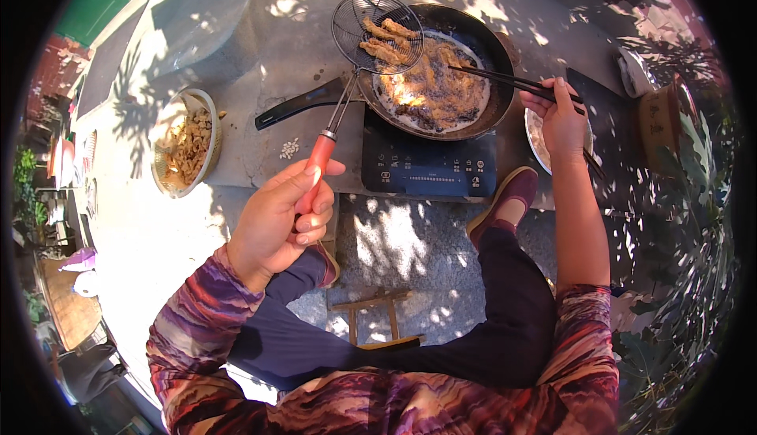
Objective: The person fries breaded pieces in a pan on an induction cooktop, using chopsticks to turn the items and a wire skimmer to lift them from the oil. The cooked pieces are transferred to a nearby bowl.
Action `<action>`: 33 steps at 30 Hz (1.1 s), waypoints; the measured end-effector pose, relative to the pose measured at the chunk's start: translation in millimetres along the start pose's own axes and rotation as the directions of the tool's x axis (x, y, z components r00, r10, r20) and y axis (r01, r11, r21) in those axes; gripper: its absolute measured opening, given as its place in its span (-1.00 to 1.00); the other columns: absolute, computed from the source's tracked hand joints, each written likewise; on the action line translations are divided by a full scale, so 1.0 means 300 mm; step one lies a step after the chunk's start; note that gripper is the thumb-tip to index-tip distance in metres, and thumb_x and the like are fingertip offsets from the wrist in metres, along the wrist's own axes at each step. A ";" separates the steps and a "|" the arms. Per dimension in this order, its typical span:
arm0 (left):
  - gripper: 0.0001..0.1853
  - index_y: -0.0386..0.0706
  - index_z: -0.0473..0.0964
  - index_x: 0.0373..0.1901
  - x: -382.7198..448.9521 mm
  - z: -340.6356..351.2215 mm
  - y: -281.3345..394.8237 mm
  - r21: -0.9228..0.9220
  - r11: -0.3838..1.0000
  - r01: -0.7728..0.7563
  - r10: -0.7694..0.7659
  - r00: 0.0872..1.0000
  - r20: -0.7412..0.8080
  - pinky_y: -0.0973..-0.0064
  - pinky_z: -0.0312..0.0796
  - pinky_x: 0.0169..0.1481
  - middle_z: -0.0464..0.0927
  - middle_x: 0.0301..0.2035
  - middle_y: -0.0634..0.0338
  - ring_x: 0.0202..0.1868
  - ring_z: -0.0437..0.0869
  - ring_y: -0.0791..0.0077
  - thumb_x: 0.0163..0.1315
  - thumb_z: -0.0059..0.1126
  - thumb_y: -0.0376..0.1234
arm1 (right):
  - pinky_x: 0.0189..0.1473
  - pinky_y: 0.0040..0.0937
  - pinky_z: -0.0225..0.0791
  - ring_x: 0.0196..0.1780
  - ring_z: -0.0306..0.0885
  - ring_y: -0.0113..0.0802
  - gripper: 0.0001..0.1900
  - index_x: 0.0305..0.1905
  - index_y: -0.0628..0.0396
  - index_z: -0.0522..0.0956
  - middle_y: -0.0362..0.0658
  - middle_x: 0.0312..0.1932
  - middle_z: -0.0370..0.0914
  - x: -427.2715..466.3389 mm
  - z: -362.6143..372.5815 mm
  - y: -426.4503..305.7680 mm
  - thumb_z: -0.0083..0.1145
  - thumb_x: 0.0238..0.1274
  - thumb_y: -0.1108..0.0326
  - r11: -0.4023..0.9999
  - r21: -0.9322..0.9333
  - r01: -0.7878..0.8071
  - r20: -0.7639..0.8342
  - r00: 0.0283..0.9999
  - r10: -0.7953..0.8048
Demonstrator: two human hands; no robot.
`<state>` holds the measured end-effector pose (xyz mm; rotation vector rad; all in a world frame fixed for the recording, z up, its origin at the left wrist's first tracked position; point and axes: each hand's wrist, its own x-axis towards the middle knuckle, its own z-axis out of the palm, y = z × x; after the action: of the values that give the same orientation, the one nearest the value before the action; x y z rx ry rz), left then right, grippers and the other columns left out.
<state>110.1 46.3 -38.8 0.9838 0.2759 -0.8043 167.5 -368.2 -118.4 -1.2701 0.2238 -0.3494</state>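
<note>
My left hand [290,216] grips the red handle of a wire skimmer [348,30]. Several golden fried strips [387,41] lie in its mesh basket, which is held over the upper left part of a black frying pan [502,50]. Bubbling oil with many battered pieces [437,86] fills the pan. My right hand [559,112] holds dark chopsticks [508,77], whose tips reach the food in the pan. Beneath the pan is a black induction cooker [429,166] with a touch panel. Partly behind my right hand and wrist sits a white-rimmed bowl [538,145]; its contents are partly hidden.
A pale plastic basket [216,145] of fried pieces stands at the left. Small white seeds or grains [289,148] lie between it and the cooker. The pan's handle [301,102] points left. At the right are a brown pot [656,121] and leafy plants [698,157].
</note>
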 end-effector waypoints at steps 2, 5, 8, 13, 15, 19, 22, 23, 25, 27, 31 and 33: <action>-0.64 -0.34 0.30 0.13 0.003 -0.004 -0.004 -0.014 1.000 0.012 -0.012 1.000 0.008 0.74 0.07 -0.63 0.30 -0.51 0.27 -0.62 0.20 0.71 0.46 -0.21 -0.28 | -0.18 -0.26 0.59 -0.27 0.67 -0.08 -0.72 -0.22 0.27 0.47 0.07 -0.31 0.58 -0.003 0.049 -0.041 -0.13 0.48 0.26 0.995 0.064 0.075 0.039 0.996 -0.078; -0.66 -0.32 0.32 0.11 0.005 -0.003 -0.011 -0.020 0.999 0.040 -0.039 0.999 0.022 0.73 0.11 -0.60 0.31 -0.51 0.27 -0.60 0.23 0.70 0.47 -0.22 -0.28 | -0.12 -0.23 0.59 -0.23 0.67 -0.07 -0.72 -0.19 0.30 0.47 0.09 -0.26 0.57 -0.023 0.148 -0.066 -0.13 0.49 0.27 0.988 0.104 0.118 0.093 0.987 -0.128; -0.66 -0.33 0.31 0.11 0.009 0.011 -0.010 -0.031 0.998 0.056 -0.055 0.997 0.045 0.73 0.12 -0.61 0.30 -0.51 0.27 -0.61 0.24 0.70 0.47 -0.22 -0.29 | -0.12 -0.24 0.59 -0.22 0.67 -0.10 -0.69 -0.14 0.33 0.47 0.10 -0.22 0.55 -0.029 0.230 -0.075 -0.14 0.50 0.25 0.992 0.055 0.114 0.180 0.976 -0.122; -0.65 -0.34 0.31 0.12 0.010 0.011 -0.007 -0.053 0.997 0.052 -0.049 0.998 0.046 0.74 0.11 -0.62 0.30 -0.51 0.27 -0.62 0.23 0.71 0.48 -0.21 -0.28 | -0.18 -0.36 0.57 -0.27 0.67 -0.20 -0.74 -0.17 0.30 0.52 0.02 -0.25 0.58 -0.007 0.181 -0.067 -0.05 0.46 0.28 0.981 -0.021 0.191 0.069 0.980 -0.189; -0.65 -0.34 0.30 0.12 -0.001 0.012 -0.001 -0.052 0.998 0.035 -0.034 0.999 0.018 0.73 0.11 -0.62 0.30 -0.51 0.27 -0.63 0.22 0.71 0.48 -0.21 -0.27 | -0.23 -0.44 0.55 -0.30 0.67 -0.27 -0.77 -0.18 0.28 0.54 -0.04 -0.26 0.60 0.030 0.110 -0.012 -0.01 0.43 0.31 0.967 -0.198 0.164 0.037 0.987 -0.159; -0.64 -0.35 0.30 0.12 -0.004 0.019 0.006 -0.051 0.999 0.008 -0.008 1.000 0.004 0.73 0.10 -0.63 0.31 -0.52 0.27 -0.65 0.21 0.71 0.49 -0.21 -0.26 | -0.29 -0.53 0.51 -0.32 0.65 -0.41 -0.82 -0.16 0.23 0.58 -0.15 -0.31 0.61 0.040 0.011 0.145 0.08 0.38 0.33 0.864 -0.477 0.164 0.058 0.986 -0.156; -0.64 -0.35 0.30 0.12 -0.005 0.021 0.006 -0.044 0.999 0.010 -0.010 1.000 0.007 0.73 0.10 -0.63 0.31 -0.52 0.27 -0.65 0.20 0.71 0.49 -0.21 -0.26 | -0.29 -0.56 0.51 -0.31 0.65 -0.43 -0.82 -0.15 0.23 0.58 -0.15 -0.32 0.60 0.028 0.027 0.206 0.08 0.38 0.34 0.915 -0.396 0.079 0.061 0.996 -0.060; -0.63 -0.35 0.29 0.13 -0.004 0.022 0.005 -0.031 0.999 0.009 -0.010 1.000 -0.004 0.75 0.08 -0.64 0.30 -0.52 0.28 -0.65 0.19 0.72 0.49 -0.21 -0.25 | -0.29 -0.56 0.52 -0.31 0.65 -0.43 -0.82 -0.15 0.23 0.58 -0.15 -0.33 0.60 0.027 0.034 0.220 0.07 0.39 0.34 0.932 -0.358 0.056 0.064 0.997 -0.035; -0.61 -0.35 0.28 0.15 -0.003 0.025 0.000 -0.006 1.000 0.011 -0.011 1.000 -0.022 0.78 0.05 -0.66 0.28 -0.52 0.30 -0.67 0.16 0.75 0.48 -0.22 -0.24 | -0.27 -0.52 0.55 -0.32 0.66 -0.38 -0.81 -0.15 0.26 0.57 -0.12 -0.32 0.59 0.026 0.063 0.225 0.03 0.41 0.34 0.962 -0.274 0.006 0.071 0.997 0.014; -0.61 -0.35 0.27 0.15 -0.004 0.026 0.000 -0.008 1.000 0.014 -0.014 1.000 -0.022 0.78 0.05 -0.65 0.28 -0.52 0.30 -0.66 0.16 0.75 0.48 -0.22 -0.23 | -0.25 -0.49 0.57 -0.32 0.66 -0.34 -0.80 -0.14 0.28 0.56 -0.11 -0.30 0.59 0.025 0.085 0.223 0.01 0.42 0.34 0.970 -0.234 -0.068 0.071 0.994 0.086; -0.64 -0.35 0.30 0.12 -0.005 0.020 0.006 -0.054 0.999 0.011 -0.011 1.000 0.002 0.73 0.10 -0.62 0.30 -0.52 0.28 -0.65 0.20 0.71 0.49 -0.21 -0.25 | -0.23 -0.44 0.59 -0.32 0.67 -0.29 -0.77 -0.14 0.30 0.55 -0.07 -0.28 0.58 0.003 0.129 0.203 0.00 0.43 0.33 0.979 -0.172 -0.109 0.090 0.988 0.126; -0.64 -0.35 0.30 0.12 -0.008 0.023 0.009 -0.052 0.999 0.003 -0.003 1.000 -0.003 0.73 0.09 -0.62 0.29 -0.52 0.28 -0.65 0.19 0.71 0.49 -0.21 -0.25 | -0.22 -0.42 0.60 -0.32 0.67 -0.28 -0.77 -0.15 0.31 0.55 -0.06 -0.28 0.58 -0.008 0.141 0.188 -0.01 0.43 0.32 0.980 -0.158 -0.118 0.099 0.986 0.135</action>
<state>109.3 42.4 -32.0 0.9361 0.2999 -0.7949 187.6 -315.2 -160.4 -1.4128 0.2404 -0.1548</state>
